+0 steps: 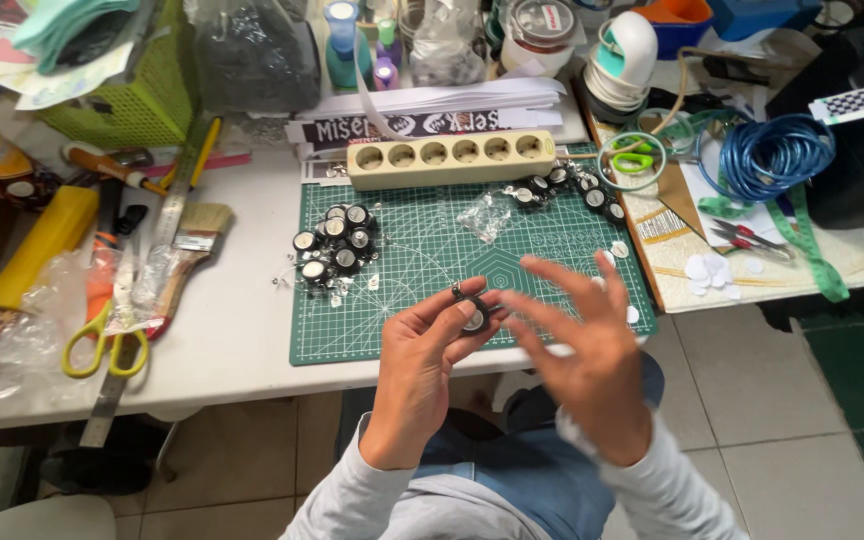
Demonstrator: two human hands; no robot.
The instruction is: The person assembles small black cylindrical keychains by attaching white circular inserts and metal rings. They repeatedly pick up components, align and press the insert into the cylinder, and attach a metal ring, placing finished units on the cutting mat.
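My left hand pinches a small round black-rimmed disc with a pale face over the front edge of the green cutting mat. Just right of the disc my right hand is blurred, fingers spread and holding nothing. A cluster of similar black round pieces lies on the mat's left part. More of them lie at the mat's far right, by a small clear bag.
A beige power strip lies along the mat's far edge. Left of the mat are a paintbrush, yellow-handled scissors and a metal ruler. A blue coiled cord, white paper circles and small red-handled snips sit right.
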